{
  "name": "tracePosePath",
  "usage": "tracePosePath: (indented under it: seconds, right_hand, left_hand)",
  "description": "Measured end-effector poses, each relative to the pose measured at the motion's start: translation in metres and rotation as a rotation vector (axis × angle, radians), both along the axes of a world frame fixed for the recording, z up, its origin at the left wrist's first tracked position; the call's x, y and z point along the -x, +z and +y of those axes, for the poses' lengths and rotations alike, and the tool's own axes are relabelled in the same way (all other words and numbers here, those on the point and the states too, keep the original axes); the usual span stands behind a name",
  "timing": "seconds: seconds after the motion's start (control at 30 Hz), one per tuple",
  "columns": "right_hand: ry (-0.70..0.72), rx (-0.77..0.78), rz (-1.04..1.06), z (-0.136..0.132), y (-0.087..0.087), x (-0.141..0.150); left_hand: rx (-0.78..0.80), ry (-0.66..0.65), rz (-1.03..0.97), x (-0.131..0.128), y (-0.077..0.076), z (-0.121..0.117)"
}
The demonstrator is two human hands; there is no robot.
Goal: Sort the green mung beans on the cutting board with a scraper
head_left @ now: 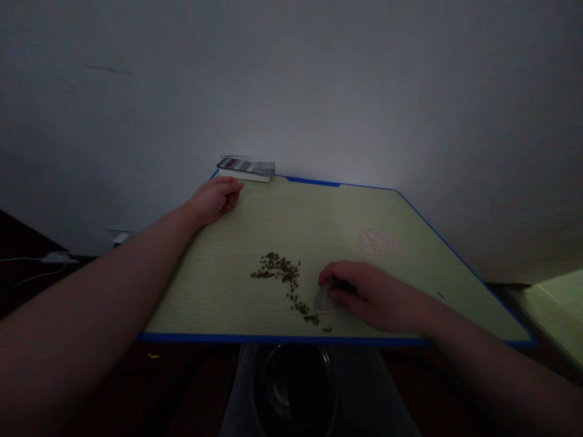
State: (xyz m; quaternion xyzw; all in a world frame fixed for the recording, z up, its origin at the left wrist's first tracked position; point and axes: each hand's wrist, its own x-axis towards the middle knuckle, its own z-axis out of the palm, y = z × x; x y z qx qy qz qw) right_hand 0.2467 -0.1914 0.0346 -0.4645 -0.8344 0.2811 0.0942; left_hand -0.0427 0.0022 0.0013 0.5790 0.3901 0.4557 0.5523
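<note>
My right hand point(364, 294) is low over the right half of the table, its fingers and thumb pinching a clear plastic protractor point(322, 301). The curved edge of the protractor faces a scatter of small dark brown grains point(277, 267), which trails down toward the table's front edge. Several of these grains lie close beside the protractor. My left hand point(217, 199) rests as a loose fist on the far left of the table, and nothing shows in it. Beyond the right hand lies a thin patch of pale, fine grains point(380, 243).
A phone point(243, 165) lies on a white box point(246, 176) at the far left corner, near the left hand. The table point(291, 212) has a blue rim and stands against a wall point(310, 91). Below its front edge, a dark round bowl point(296, 388) sits between my legs.
</note>
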Motion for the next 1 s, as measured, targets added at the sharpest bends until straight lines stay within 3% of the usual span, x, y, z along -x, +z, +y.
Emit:
tracePosePath:
  seconds: [0.67,1.0]
  right_hand:
    - [-0.028,-0.118,0.049,-0.018,-0.006,0.010]
    - [-0.230,-0.193,0.026,-0.022,-0.014,0.005]
  left_hand:
    - [-0.008,0.020,0.003,-0.001,-0.001,0.001]
    - [-0.008,0.028,0.012,-0.002,0.001,-0.002]
